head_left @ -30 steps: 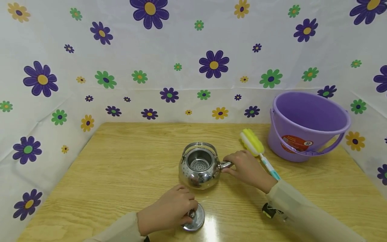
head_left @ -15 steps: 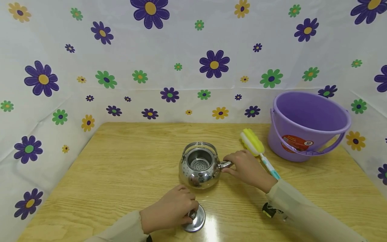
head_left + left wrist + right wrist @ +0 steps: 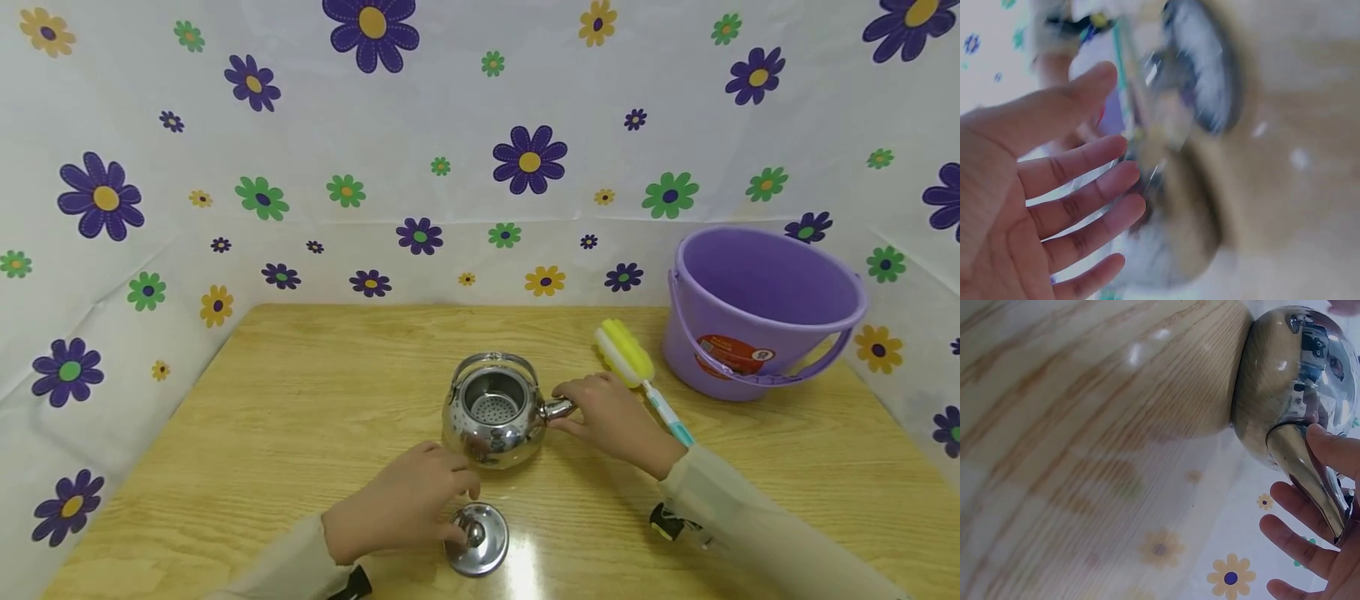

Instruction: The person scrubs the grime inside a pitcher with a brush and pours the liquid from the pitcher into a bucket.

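A shiny steel teapot (image 3: 491, 442) stands upright on the wooden table, its top uncovered and a perforated strainer (image 3: 495, 408) visible inside. My right hand (image 3: 611, 421) grips its spout (image 3: 1300, 462) between thumb and fingers, as the right wrist view also shows. Nearer to me lies the round steel lid (image 3: 491, 546), knob up. Beside the lid hovers my left hand (image 3: 405, 504), thumb and fingers apart and holding nothing. The left wrist view, though blurred, shows its fingers (image 3: 1085, 194) spread, with the lid (image 3: 1210, 69) beyond.
A purple bucket (image 3: 750, 333) with its handle hanging down stands at the back right. A yellow-and-white sponge brush (image 3: 628, 354) lies left of it, its handle partly behind my right forearm. Flowered cloth (image 3: 450, 108) surrounds the table (image 3: 300, 400).
My left hand has let go of the lid's knob and drawn slightly left, its fingers spreading. The lid lies on the table. The right hand and the teapot look unmoved.
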Motion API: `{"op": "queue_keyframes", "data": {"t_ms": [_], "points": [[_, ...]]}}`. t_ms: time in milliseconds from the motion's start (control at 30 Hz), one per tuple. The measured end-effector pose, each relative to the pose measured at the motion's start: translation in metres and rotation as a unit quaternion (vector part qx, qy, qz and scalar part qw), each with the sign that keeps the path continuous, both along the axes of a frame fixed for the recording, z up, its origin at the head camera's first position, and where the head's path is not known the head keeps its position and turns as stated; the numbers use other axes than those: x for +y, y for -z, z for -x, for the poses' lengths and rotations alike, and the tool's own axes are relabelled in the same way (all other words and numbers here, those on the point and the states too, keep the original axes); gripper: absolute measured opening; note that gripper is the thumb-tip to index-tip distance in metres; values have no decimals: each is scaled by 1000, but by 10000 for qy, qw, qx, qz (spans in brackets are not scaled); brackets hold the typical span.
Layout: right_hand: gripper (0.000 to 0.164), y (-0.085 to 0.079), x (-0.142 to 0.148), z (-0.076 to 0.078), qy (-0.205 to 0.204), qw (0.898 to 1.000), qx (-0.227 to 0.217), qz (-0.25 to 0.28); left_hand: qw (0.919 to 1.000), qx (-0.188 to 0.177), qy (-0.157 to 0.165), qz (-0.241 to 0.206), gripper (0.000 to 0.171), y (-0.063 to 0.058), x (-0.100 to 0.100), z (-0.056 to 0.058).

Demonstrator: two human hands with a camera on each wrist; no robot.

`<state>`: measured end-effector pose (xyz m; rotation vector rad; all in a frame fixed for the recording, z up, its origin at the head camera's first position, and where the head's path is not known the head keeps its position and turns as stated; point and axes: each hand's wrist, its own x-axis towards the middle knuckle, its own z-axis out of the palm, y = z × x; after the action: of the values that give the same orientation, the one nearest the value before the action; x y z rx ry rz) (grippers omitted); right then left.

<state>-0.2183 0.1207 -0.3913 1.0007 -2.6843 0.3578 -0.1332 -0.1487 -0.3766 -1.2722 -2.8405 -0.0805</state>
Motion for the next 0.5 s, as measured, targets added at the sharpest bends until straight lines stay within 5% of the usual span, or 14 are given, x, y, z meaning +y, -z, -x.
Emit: {"op": "queue_keyframes", "data": {"t_ms": [200, 367, 500], "points": [[40, -1, 0, -1, 149, 9998, -132, -34, 9920, 5, -767, -999, 27, -17, -31, 22], [36, -2, 1, -2, 160, 9998, -84, -69, 9655, -599, -1571, -1989, 21, -20, -55, 48], [35, -4, 0, -3, 137, 9999, -41, -90, 9460, -1315, -1652, -2461, 34, -14, -61, 67]]}}
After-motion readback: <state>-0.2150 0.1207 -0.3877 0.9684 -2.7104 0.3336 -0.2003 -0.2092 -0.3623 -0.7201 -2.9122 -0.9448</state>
